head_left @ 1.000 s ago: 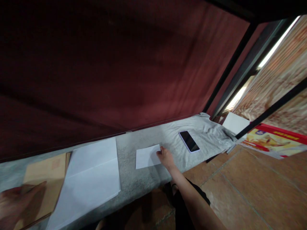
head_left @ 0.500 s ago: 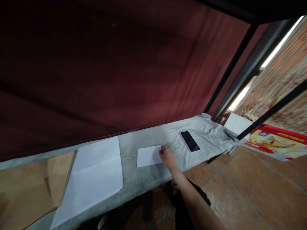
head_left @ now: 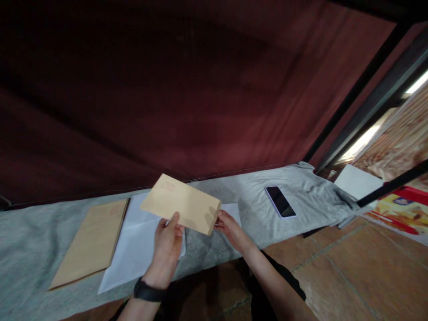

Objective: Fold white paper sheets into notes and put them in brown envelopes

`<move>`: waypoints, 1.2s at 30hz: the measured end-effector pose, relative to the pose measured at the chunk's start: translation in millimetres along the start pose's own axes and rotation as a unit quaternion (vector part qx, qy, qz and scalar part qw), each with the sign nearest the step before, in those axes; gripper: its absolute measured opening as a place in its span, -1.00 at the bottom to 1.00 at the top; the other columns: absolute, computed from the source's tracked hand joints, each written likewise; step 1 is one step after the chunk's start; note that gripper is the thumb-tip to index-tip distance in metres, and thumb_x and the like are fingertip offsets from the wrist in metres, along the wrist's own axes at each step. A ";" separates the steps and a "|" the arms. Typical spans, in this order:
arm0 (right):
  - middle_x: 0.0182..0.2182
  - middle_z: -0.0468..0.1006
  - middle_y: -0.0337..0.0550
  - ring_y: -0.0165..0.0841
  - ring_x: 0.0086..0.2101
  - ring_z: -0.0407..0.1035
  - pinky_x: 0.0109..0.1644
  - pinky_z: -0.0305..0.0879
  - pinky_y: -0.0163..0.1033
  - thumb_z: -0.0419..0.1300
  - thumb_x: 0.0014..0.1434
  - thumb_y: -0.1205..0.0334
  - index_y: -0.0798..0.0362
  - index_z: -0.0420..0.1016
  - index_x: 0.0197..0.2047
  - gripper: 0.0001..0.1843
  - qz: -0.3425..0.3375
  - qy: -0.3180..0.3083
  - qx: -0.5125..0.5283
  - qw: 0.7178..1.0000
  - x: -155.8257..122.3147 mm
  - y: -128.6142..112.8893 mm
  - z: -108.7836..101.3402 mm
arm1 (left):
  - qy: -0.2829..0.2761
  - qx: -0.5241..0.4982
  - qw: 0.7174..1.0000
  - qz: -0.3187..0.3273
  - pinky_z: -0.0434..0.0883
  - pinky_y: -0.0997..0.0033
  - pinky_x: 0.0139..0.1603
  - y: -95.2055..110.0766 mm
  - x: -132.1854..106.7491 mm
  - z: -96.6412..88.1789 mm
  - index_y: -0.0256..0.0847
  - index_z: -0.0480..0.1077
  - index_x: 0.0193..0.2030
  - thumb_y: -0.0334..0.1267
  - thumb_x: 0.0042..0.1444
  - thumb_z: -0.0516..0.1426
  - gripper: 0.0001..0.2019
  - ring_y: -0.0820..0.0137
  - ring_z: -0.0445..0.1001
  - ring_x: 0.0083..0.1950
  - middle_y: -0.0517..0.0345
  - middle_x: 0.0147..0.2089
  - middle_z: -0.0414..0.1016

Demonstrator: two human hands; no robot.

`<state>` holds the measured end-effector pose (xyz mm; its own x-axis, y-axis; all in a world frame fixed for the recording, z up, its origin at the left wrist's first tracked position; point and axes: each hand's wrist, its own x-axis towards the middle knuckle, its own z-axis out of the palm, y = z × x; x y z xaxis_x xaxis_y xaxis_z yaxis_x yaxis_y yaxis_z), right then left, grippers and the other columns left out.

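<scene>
A small brown envelope [head_left: 183, 200] with faint red print is held up above the cloth, tilted. My left hand [head_left: 170, 234] grips its near edge, thumb on top and fingers beneath. At the envelope's right end, my right hand [head_left: 230, 227] pinches the edge, its fingertips partly hidden behind it. Below, a folded white paper [head_left: 235, 210] lies on the cloth, mostly covered by the envelope. To the left are white sheets [head_left: 130, 249] with a crease, partly under a stack of larger brown envelopes [head_left: 92, 238].
A phone [head_left: 281, 202] with a pale purple case lies on the grey cloth [head_left: 250, 185] to the right. A dark red panel [head_left: 200, 111] rises behind the cloth. Black metal bars [head_left: 354, 93], a white board [head_left: 357, 180] and a red-yellow box [head_left: 401, 211] are at far right.
My left hand has come into view holding the small brown envelope. My right hand has moved from the white paper to the envelope's right end. The view has shifted left.
</scene>
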<state>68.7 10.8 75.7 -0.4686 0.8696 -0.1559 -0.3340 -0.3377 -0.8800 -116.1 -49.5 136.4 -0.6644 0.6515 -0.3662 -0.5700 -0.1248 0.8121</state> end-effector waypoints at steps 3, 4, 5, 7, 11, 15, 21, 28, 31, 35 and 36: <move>-0.25 0.65 -0.15 -0.25 -0.24 0.51 -0.18 0.39 -0.21 0.39 -0.05 -0.08 0.01 0.55 -0.15 -0.54 -0.002 0.058 -0.018 0.998 3.6 2.5 -3.3 | -0.001 -0.065 0.996 -0.055 0.51 0.53 -0.28 -33.5 0.0 17.0 -0.20 0.28 -0.42 -0.57 -0.04 0.30 -0.71 0.50 0.56 -0.35 0.27 -0.40 0.53; -0.30 0.65 -0.16 -0.26 -0.29 0.51 -0.23 0.38 -0.22 0.39 -0.07 -0.06 0.02 0.55 -0.20 -0.58 0.002 0.072 -0.023 0.997 5.5 1.4 -6.3 | 0.002 -0.084 0.994 -0.073 0.50 0.55 -0.31 -38.6 1.0 19.2 -0.20 0.26 -0.44 -0.60 -0.06 0.29 -0.70 0.51 0.56 -0.38 0.27 -0.42 0.52; -0.34 0.65 -0.16 -0.27 -0.33 0.50 -0.25 0.37 -0.23 0.38 -0.07 -0.04 0.03 0.55 -0.23 -0.61 0.012 0.071 -0.025 0.997 7.3 -0.6 -9.6 | 0.006 -0.099 0.991 -0.087 0.49 0.57 -0.34 -40.8 2.5 19.8 -0.20 0.26 -0.45 -0.63 -0.08 0.28 -0.69 0.52 0.55 -0.40 0.28 -0.45 0.52; -0.37 0.65 -0.16 -0.30 -0.38 0.51 -0.27 0.36 -0.24 0.36 -0.07 0.03 0.06 0.56 -0.26 -0.66 0.034 0.045 -0.016 0.998 10.0 -6.5 -15.3 | 0.021 -0.116 0.988 -0.104 0.43 0.63 -0.43 -39.3 6.5 17.9 -0.21 0.25 -0.46 -0.69 -0.11 0.24 -0.67 0.55 0.51 -0.48 0.32 -0.51 0.48; -0.39 0.66 -0.17 -0.35 -0.44 0.50 -0.29 0.37 -0.27 0.40 -0.14 0.14 0.07 0.57 -0.29 -0.70 0.057 0.011 0.012 0.998 10.7 -18.6 -20.6 | 0.012 -0.139 0.983 -0.118 0.35 0.70 -0.53 -33.1 9.8 12.4 -0.21 0.31 -0.42 -0.73 -0.12 0.20 -0.68 0.61 0.44 -0.55 0.37 -0.52 0.46; -0.40 0.66 -0.18 -0.32 -0.42 0.51 -0.33 0.38 -0.27 0.42 -0.09 0.01 0.07 0.58 -0.26 -0.62 0.043 0.016 -0.014 0.999 10.2 -21.5 -20.1 | -0.029 -0.118 0.986 -0.113 0.50 0.58 -0.38 -36.5 2.0 9.0 -0.21 0.39 -0.35 -0.66 -0.12 0.26 -0.71 0.54 0.52 -0.45 0.31 -0.43 0.53; -0.44 0.63 -0.23 -0.25 -0.27 0.52 -0.22 0.41 -0.23 0.38 -0.03 -0.08 0.01 0.59 -0.31 -0.66 -0.026 0.035 -0.121 0.992 14.9 -19.0 -20.8 | -0.082 -0.028 0.991 -0.103 0.56 0.42 -0.30 -40.4 -10.5 -1.5 -0.27 0.48 -0.28 -0.49 -0.22 0.41 -0.68 0.38 0.60 -0.33 0.16 -0.34 0.60; -0.48 0.58 -0.27 -0.29 -0.36 0.45 -0.23 0.38 -0.22 0.29 0.02 -0.10 -0.05 0.56 -0.38 -0.71 -0.098 0.080 -0.193 0.973 14.3 -30.5 -40.3 | -0.191 0.182 0.960 -0.097 0.59 0.20 -0.26 -51.3 -37.9 -21.5 -0.25 0.47 -0.42 -0.02 -0.05 0.38 -0.67 0.21 0.62 -0.33 -0.04 -0.36 0.61; -0.52 0.56 -0.28 -0.29 -0.38 0.45 -0.25 0.38 -0.22 0.34 -0.03 -0.10 -0.04 0.55 -0.41 -0.70 -0.059 0.035 -0.190 0.979 10.2 -35.7 -46.4 | -0.299 0.383 0.862 0.141 0.51 0.02 0.05 -44.0 -51.6 -20.6 -0.17 0.56 -0.20 -0.05 0.05 0.32 -0.74 0.07 0.60 -0.03 -0.11 -0.08 0.63; -0.51 0.58 -0.26 -0.27 -0.36 0.47 -0.23 0.39 -0.20 0.39 -0.06 -0.07 -0.02 0.56 -0.41 -0.70 -0.049 -0.009 -0.183 0.982 5.6 -37.8 -48.1 | -0.261 0.617 0.606 0.429 -0.08 -0.30 0.43 -24.7 -54.6 -13.3 0.03 0.24 0.38 -0.25 0.07 0.32 -0.28 -0.12 -0.01 0.51 -0.08 0.52 0.02; -0.48 0.60 -0.25 -0.26 -0.34 0.48 -0.20 0.39 -0.19 0.39 -0.05 -0.06 -0.02 0.58 -0.39 -0.71 -0.051 -0.017 -0.184 0.981 4.5 -38.0 -48.2 | -0.236 0.650 0.566 0.449 -0.13 -0.32 0.44 -22.5 -53.5 -12.9 0.04 0.15 0.44 -0.25 0.07 0.31 -0.21 -0.13 -0.07 0.52 -0.10 0.55 -0.09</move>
<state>118.7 45.0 86.8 -0.4780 0.8770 -0.0496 -0.0654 -0.0918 -0.9936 -74.0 -91.2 131.8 -0.0257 0.9283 0.3711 0.9362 -0.1078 0.3346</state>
